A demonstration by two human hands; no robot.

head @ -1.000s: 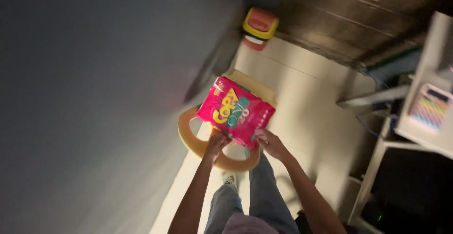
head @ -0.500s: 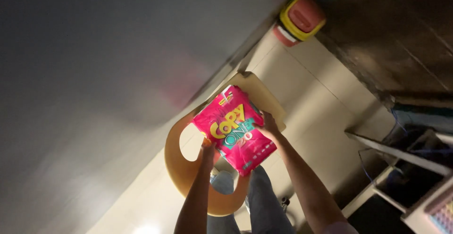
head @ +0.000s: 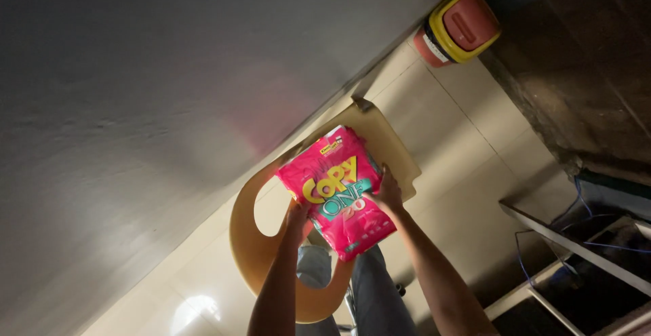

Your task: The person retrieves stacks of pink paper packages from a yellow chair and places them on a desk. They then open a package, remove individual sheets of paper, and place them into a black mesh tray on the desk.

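1. Both hands are gripping a pink wrapped ream of paper (head: 337, 188) by its side edges: left hand (head: 297, 215) clamping the lower left edge, right hand (head: 387, 193) pressing the right edge, fingers curled on.
2. The ream is hovering over the seat of a tan chair (head: 388, 147) standing against the wall (head: 169, 85).
3. Risk: the glossy wrap is offering little friction, so the pack may be slipping out.
4. Risk: it is overhanging the seat's near edge and could tip onto the tiled floor (head: 468, 160).
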